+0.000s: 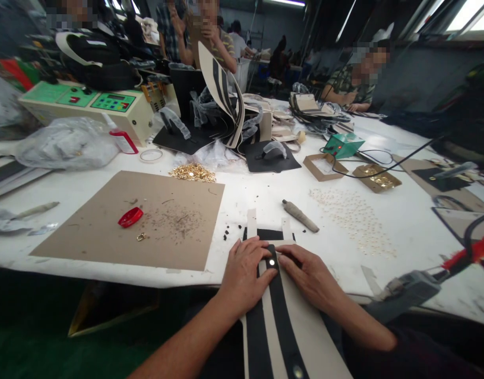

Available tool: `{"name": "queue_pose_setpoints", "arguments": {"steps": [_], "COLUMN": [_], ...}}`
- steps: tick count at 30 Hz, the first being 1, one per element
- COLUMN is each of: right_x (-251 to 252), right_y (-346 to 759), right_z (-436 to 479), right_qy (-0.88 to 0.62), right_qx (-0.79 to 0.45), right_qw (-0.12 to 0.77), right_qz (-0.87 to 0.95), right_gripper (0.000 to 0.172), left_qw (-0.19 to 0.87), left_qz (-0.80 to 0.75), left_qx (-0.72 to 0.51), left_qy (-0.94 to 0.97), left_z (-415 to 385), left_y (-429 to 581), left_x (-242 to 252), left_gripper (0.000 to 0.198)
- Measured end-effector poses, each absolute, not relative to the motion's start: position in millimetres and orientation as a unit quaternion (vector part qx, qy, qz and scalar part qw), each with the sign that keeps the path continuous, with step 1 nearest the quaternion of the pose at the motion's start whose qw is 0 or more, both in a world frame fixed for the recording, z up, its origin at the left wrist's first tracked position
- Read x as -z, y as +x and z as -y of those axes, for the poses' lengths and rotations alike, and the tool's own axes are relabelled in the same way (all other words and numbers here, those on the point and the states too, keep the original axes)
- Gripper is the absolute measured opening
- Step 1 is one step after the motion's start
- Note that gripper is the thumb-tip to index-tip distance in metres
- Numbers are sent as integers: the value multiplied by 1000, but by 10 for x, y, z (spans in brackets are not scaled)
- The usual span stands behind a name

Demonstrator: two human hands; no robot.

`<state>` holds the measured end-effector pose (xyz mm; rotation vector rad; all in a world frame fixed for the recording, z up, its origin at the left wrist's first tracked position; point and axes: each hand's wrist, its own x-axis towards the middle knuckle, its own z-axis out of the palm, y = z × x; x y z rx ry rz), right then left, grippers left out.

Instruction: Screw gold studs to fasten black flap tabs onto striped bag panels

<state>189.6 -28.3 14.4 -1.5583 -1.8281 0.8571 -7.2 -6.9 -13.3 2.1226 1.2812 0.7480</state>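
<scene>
A beige panel with black stripes (299, 310) lies across the table's front edge and reaches down toward my lap. Along it runs a black strap (283, 316), whose rounded end bears a shiny round metal piece (272, 262). My left hand (245, 271) rests on the panel, its thumb and fingers closed about the strap end from the left. From the right, my right hand (307, 271) has thumb and index finger drawn together at the strap's edge; its other fingers are curled and partly hidden. Two pale tabs (252, 217) stick out beyond the panel's far end.
Left is a brown board (127, 247) with a red ring-shaped piece (130, 217) and dark crumbs. Gold fittings (192, 172) lie behind it. A grey wrapped tool (300, 216) and scattered small pieces (352, 221) are right. A cabled tool (407, 292) sits near my right forearm. Other people work beyond.
</scene>
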Motion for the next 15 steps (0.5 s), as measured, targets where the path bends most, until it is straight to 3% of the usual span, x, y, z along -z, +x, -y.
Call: {"name": "queue_pose_setpoints", "arguments": {"steps": [5,11,13,15], "right_x": [-207,68,124,143], "right_y": [2207,2956,3156,3261], "right_z": [1057,1728,1684,1558], "right_qy": [-690,-828,-834,-845], "right_qx": [-259,-113,-111,-122], "right_qw": [380,473,474,425], "right_qz": [559,279,258,300], "right_gripper": [29,54,75,77], "left_qw": [253,236,236,240], "left_qz": [-473,-456,-456,-459], "left_qx": [-269,-274,-272,-268], "left_qy": [800,813,814,812], "left_z": [27,-64,-62,-38], "left_y": [-63,-62,-62,-59], "left_x": [138,204,186,147], "left_gripper": [20,18,19,19]}}
